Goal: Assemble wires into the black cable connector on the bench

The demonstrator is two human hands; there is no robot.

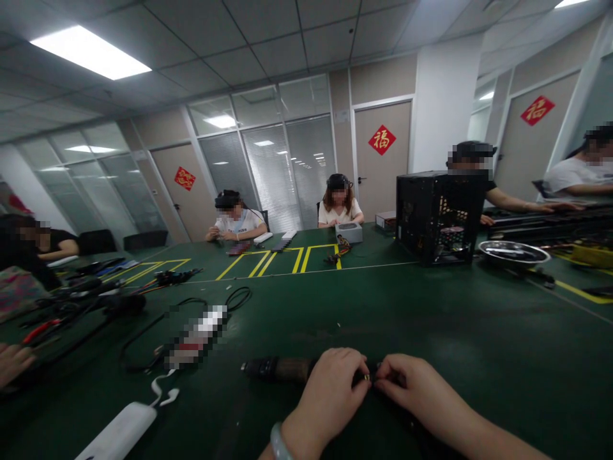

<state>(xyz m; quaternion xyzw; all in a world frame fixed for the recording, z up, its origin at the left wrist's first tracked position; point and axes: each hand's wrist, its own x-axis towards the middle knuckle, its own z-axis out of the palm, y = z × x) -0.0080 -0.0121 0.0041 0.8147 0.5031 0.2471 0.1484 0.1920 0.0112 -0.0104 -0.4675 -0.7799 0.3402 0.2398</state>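
Observation:
My left hand (330, 393), with a pale bangle (280, 442) at the wrist, is closed in a pinch low in the middle of the view. Close to its right, my right hand (416, 386) also pinches, the fingertips of both nearly meeting. A tiny yellowish piece (367, 377) shows at the left fingertips; its kind is too small to tell, and what the right fingers hold is hidden. On the green table (297, 313), a dark drill-like tool (276, 369) lies with its metal tip pointing left, its rear end hidden behind my left hand.
A white power strip (119, 434) and a cable (129, 342) lie left. Beyond are a black computer case (435, 217), a metal bowl (514, 252) and a grey power supply (349, 232). Several people sit around the table; another person's hand (14, 364) is at the left edge.

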